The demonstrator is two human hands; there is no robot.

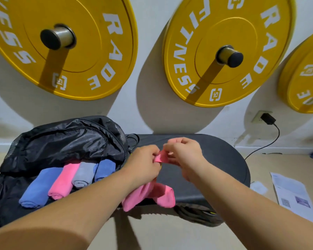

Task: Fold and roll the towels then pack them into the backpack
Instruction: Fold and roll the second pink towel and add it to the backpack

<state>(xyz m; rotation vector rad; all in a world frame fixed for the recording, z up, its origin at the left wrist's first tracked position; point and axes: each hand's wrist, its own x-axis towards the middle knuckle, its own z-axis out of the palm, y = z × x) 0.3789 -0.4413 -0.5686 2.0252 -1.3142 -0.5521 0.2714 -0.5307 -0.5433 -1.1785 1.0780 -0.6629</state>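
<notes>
Yellow weight plates hung on the far wall. Black bench pad sat centre. Black backpack lay open on its left end, four rolled towels side by side in the opening: blue, pink, grey, blue. Pink towel was held up over the pad, just right of the backpack, rest of it drooping to the near edge. Left hand and right hand each pinched its top edge, nearly touching.
</notes>
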